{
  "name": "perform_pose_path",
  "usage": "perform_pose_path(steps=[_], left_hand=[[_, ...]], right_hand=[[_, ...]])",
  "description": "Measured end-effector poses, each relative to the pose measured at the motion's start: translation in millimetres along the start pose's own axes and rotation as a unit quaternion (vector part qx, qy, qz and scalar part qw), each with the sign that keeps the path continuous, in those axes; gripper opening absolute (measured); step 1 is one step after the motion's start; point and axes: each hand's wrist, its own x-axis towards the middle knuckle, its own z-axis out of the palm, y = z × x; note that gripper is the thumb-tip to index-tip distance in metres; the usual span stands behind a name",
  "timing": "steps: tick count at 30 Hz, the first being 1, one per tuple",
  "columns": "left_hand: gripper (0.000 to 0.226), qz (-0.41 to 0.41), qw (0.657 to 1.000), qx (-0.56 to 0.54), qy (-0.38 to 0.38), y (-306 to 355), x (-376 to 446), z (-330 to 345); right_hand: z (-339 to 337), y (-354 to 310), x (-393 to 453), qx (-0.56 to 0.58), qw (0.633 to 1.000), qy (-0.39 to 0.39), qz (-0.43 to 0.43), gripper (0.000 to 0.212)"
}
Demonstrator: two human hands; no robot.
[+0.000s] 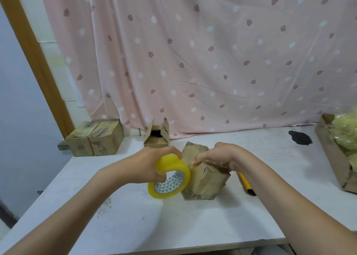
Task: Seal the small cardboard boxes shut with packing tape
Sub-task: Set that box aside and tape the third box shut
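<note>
A small cardboard box [206, 181] stands tilted on one corner at the middle of the white table [135, 225]. My left hand [152, 163] grips a yellow roll of packing tape [170, 177] pressed against the box's left side. My right hand [218, 155] holds the top of the box, thumb on its upper left edge beside the tape. A second small box [157, 138] stands behind with its flaps open. Two closed boxes [96, 139] sit side by side at the back left.
A yellow-handled cutter [246, 183] lies on the table just right of the box, partly under my right forearm. A cardboard tray [332, 154] with crumpled yellowish plastic stands at the right edge. A dark patch [300, 138] marks the table behind. A pink curtain hangs at the back.
</note>
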Motion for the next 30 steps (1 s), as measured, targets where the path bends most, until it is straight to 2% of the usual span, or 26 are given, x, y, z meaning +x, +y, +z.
perform_pose_path(steps=[3,8,11,14,18,22,25,27,28,30], left_hand=[[0.06,0.009,1.0,0.008,0.008,3.8,-1.5,-6.2],[0.069,0.005,0.998,0.063,-0.028,0.1,-3.1,-9.1],[0.073,-0.009,0.997,0.062,-0.04,-0.5,-3.5,-8.7],[0.086,-0.02,0.994,0.092,-0.063,-1.4,-3.4,-6.7],[0.099,-0.021,0.989,0.12,-0.087,-4.4,-2.5,-0.4],[0.102,-0.015,0.988,0.119,-0.094,-1.2,3.6,7.0],[0.104,-0.003,0.987,0.135,-0.089,-2.0,10.1,12.7],[0.104,0.002,0.985,0.151,-0.087,-1.2,15.2,15.6],[0.103,0.006,0.983,0.159,-0.088,-0.3,17.7,16.5],[0.102,0.011,0.982,0.163,-0.092,2.9,21.7,17.6]], right_hand=[[-1.7,6.0,3.9,0.049,0.999,-0.013,0.003,0.104],[-7.6,14.9,4.9,0.093,0.995,-0.031,0.005,0.076],[-10.2,18.9,6.4,0.115,0.992,-0.051,0.006,0.068],[-10.8,22.6,8.2,0.14,0.988,-0.061,0.011,0.066],[-12.9,29.3,13.1,0.157,0.985,-0.075,0.013,0.074],[-13.2,34.9,15.8,0.178,0.979,-0.1,0.017,0.061],[-18.3,36.0,17.1,0.166,0.98,-0.106,0.018,0.061],[-23.7,34.7,18.3,0.113,0.989,-0.095,0.025,0.074],[-26.1,34.2,19.0,0.065,0.994,-0.084,0.026,0.075],[-26.2,32.1,17.5,-0.009,0.999,-0.051,0.016,0.057]])
